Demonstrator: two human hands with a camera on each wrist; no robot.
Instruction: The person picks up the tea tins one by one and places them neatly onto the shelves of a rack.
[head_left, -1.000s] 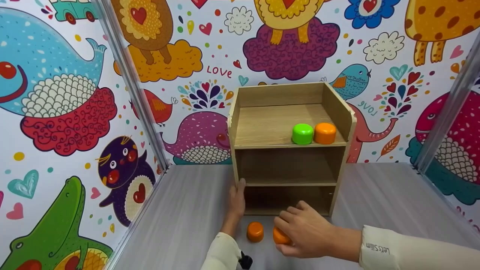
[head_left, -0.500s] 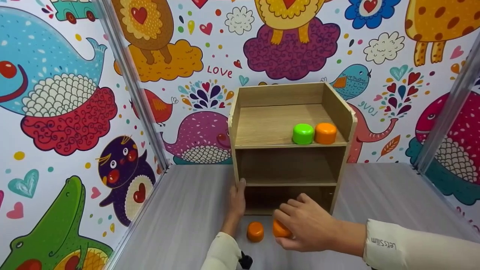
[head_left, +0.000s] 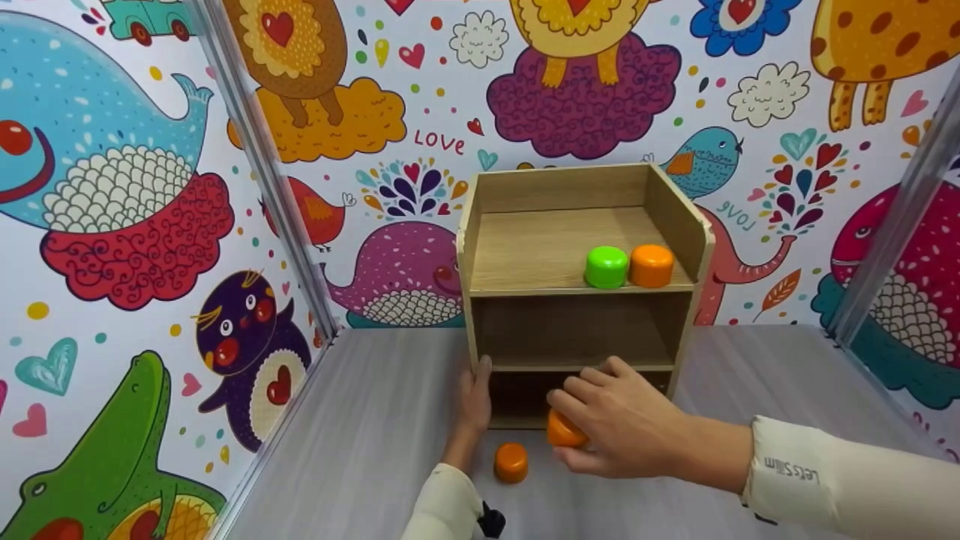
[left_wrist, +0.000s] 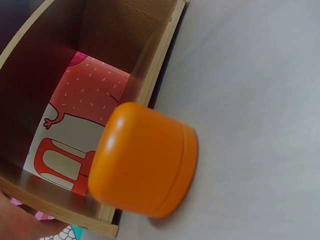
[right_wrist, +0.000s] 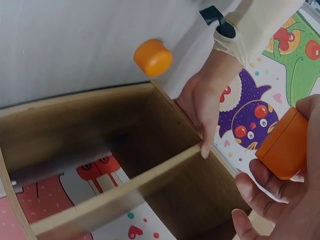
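On the cream right sleeve (head_left: 847, 476), dark lettering that begins "Let's" can be read, though the rest is blurred; on the printed wall (head_left: 585, 105), "LOVE" is spelled in red capitals, and similar teal lettering is set upside down further right. An orange cylinder (head_left: 564, 430) is gripped between the thumb and fingers of the right hand (head_left: 630, 426), just before the lowest compartment of a wooden shelf unit (head_left: 532, 247); whether the unit is touched by it cannot be told. The left hand (head_left: 474, 401) is laid against the unit's left side, its thumb set at the front edge; the other fingers are largely hidden, so whether the panel is clasped or only pressed cannot be told. The unit is built of pale, wood-grained board, its top deck bordered by raised sides and back. On the grey, faintly streaked surface (head_left: 390, 420), a second orange cylinder (head_left: 511, 463) is stood upright before the unit, its smooth body rounded at the upper rim and ringed by a fine seam near the base. At the top deck's front right, a glossy green cylinder (head_left: 606, 267) and a third orange cylinder (head_left: 652, 265) are placed side by side.
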